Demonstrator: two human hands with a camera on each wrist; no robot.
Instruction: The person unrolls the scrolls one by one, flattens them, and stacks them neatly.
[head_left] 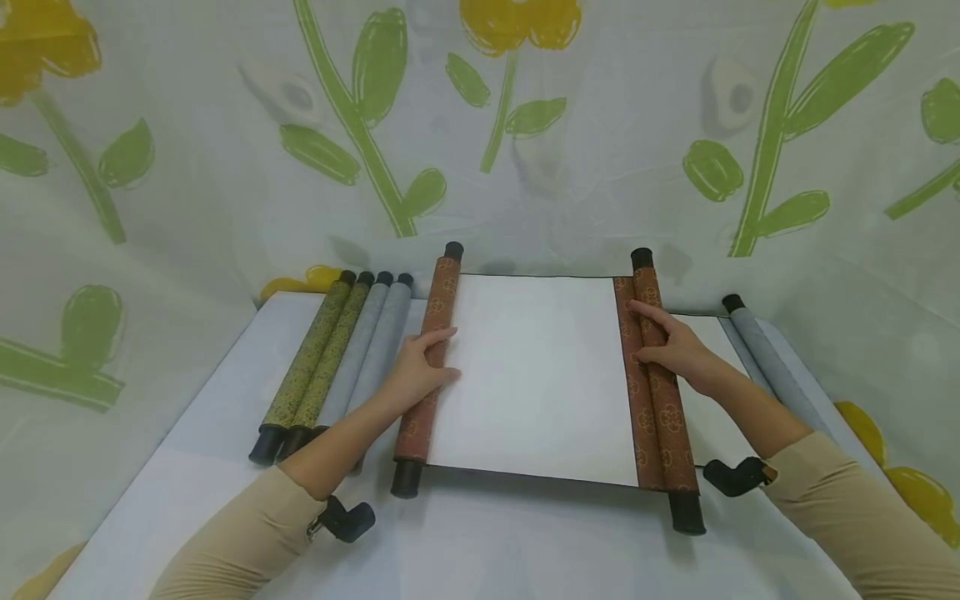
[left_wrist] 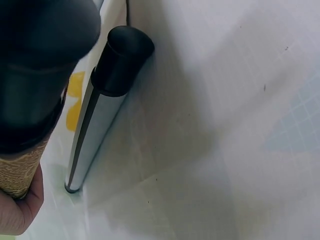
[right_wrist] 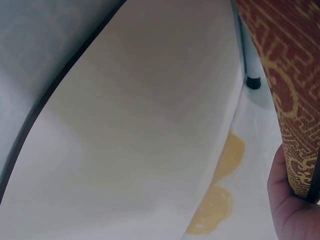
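Observation:
A hanging scroll with reddish-brown flowered borders lies partly unrolled, its blank white paper point(head_left: 536, 375) facing up between two rollers with black end knobs. My left hand point(head_left: 412, 373) grips the left roller point(head_left: 444, 292) near its middle, thumb and fingers around it. On the other side my right hand point(head_left: 682, 354) holds the right roller point(head_left: 671, 433), where some patterned border shows beside the roll. In the left wrist view a black knob point(left_wrist: 40, 70) hides much of the left fingers point(left_wrist: 25, 212). Gold-patterned brocade point(right_wrist: 290, 95) and part of the right fingers point(right_wrist: 285, 200) appear in the right wrist view.
Two yellow-green scrolls point(head_left: 315, 350) and two grey scrolls point(head_left: 382, 333) lie side by side at the left. Another grey-edged scroll point(head_left: 772, 358), with white paper showing, lies at the right, partly under the right arm. A flower-printed cloth point(head_left: 570, 200) hangs behind the white table point(head_left: 480, 550).

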